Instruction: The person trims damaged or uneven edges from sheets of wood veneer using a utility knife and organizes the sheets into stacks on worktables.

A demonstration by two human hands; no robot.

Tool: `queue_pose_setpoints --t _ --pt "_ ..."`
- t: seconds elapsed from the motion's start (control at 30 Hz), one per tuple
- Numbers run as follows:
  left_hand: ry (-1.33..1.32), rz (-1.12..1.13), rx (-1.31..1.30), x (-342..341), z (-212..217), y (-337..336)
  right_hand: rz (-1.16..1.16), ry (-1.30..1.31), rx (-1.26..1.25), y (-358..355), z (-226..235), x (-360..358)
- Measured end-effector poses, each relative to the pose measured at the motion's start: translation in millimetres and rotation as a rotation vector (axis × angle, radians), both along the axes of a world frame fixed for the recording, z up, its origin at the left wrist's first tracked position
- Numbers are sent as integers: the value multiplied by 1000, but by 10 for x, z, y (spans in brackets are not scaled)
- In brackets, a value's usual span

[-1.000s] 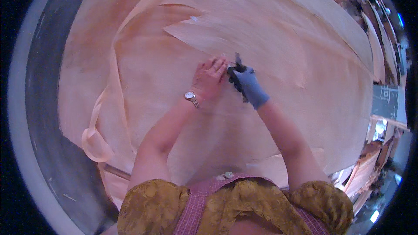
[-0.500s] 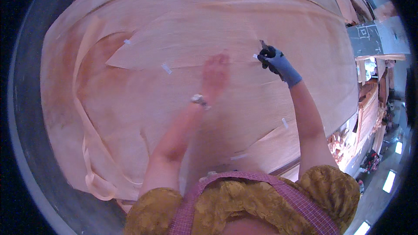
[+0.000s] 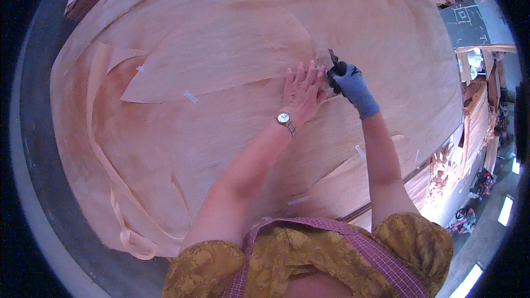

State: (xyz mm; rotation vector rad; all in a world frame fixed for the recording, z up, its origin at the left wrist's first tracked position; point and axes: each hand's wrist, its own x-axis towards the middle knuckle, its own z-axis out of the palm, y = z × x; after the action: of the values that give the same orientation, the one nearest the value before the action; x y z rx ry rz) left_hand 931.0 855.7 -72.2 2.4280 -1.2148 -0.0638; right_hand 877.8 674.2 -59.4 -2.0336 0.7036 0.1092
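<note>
Firmly, the right hand (image 3: 346, 84), in a grey-blue and black glove, closes its fingers around a dark tool (image 3: 332, 58) whose tip sticks out toward eleven o'clock. Just beside it, the bare left hand (image 3: 302, 92) lies palm down with its fingers spread, pressed on the sheet (image 3: 193, 149); whether anything small sits under its fingertips, I cannot tell. A watch (image 3: 284, 118) circles the left wrist.

Clock directions from here run from the left hand. The sheet, thin and tan, spreads beneath both hands and the tool. A pointed piece (image 3: 221, 55) lies on it, its tip toward nine o'clock, with a white tape (image 3: 190, 97) on its lower edge. Another tape (image 3: 360, 152) shows between four and five. A long narrow strip (image 3: 99, 63) runs from just past nine around to between seven and eight, where it curls. Farther out, a grey panel (image 3: 464, 25) stands near two o'clock.
</note>
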Motion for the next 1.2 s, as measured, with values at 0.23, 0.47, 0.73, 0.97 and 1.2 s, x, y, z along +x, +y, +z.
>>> queue_pose_setpoints --t 0.23,0.47,0.73,0.97,1.2 --pt "-125 74 20 -29 -93 -7 -106 -119 -235 187 43 -103" --pt "-6 241 -154 959 95 100 121 -325 98 -98 326 1381" --pt "-139 326 -59 1105 -26 145 359 -114 -831 -384 97 2270" --pt "8 229 -119 1247 -3 386 335 -322 -592 -303 148 2086" --pt "-457 906 -387 1740 378 3082 212 -409 -532 203 138 627"
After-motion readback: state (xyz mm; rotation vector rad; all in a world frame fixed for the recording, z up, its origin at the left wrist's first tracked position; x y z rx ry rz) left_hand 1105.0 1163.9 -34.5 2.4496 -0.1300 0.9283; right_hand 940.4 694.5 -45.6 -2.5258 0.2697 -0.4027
